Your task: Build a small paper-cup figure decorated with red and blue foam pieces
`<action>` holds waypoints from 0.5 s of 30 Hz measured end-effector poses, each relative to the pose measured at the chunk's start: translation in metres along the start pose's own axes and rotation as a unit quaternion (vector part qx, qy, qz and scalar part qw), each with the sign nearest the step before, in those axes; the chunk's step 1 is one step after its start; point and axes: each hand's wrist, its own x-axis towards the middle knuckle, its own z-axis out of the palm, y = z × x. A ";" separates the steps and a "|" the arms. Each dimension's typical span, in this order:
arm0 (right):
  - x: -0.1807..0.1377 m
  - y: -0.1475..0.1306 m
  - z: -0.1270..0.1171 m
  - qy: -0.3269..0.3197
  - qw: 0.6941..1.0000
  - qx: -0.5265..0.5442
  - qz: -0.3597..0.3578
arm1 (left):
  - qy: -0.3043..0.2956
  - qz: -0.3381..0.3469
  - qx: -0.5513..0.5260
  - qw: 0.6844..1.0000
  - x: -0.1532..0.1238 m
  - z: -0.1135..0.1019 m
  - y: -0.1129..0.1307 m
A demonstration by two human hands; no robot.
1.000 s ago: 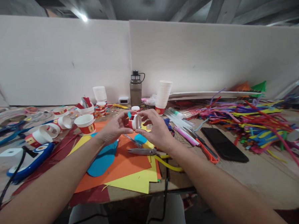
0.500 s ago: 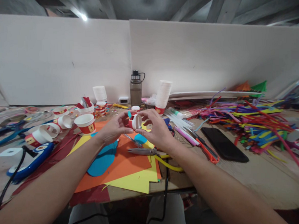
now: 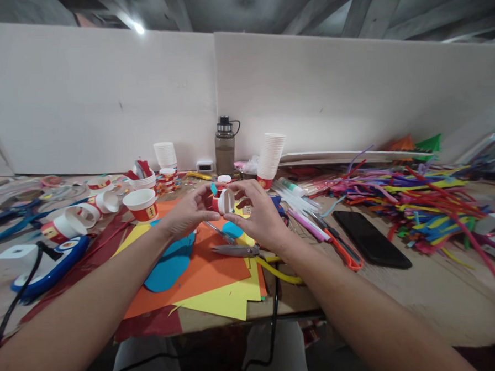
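Note:
Between both hands, above the coloured paper, is a small red-and-white paper cup piece with a blue paper tab standing up at its left. My left hand is closed on its left side, thumb below. The fingers of my right hand close around its right side. Under the hands lie scissors with yellow handles, a small blue paper piece and a larger blue paper shape. These rest on orange paper over yellow sheets.
A paper cup, cut cup rings and a blue-and-white device stand left. Behind are a water bottle and stacked cups. To the right lie a phone, a red-handled cutter and many pipe cleaners.
Almost nothing differs. Both hands stay on the cup piece in the same place, and the things on the table have not moved.

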 end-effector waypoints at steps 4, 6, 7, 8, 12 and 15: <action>-0.001 0.000 0.000 0.004 1.000 -0.004 0.001 | 0.004 -0.002 -0.015 1.000 0.000 0.001 0.001; -0.001 0.000 0.000 0.004 1.000 -0.006 0.002 | 0.004 -0.006 -0.018 1.000 0.000 0.001 0.002; -0.001 0.001 0.000 0.002 1.000 -0.007 0.004 | 0.003 -0.008 -0.019 1.000 0.000 0.001 0.002; -0.001 0.001 0.000 0.001 1.000 -0.009 0.007 | 0.003 -0.010 -0.021 1.000 0.000 0.001 0.002; -0.001 0.003 0.002 0.015 1.000 0.010 0.020 | 0.017 0.001 -0.052 0.999 0.000 0.002 0.002; -0.001 0.006 0.003 0.039 0.996 0.066 0.056 | 0.046 0.001 -0.096 0.994 0.002 0.002 0.002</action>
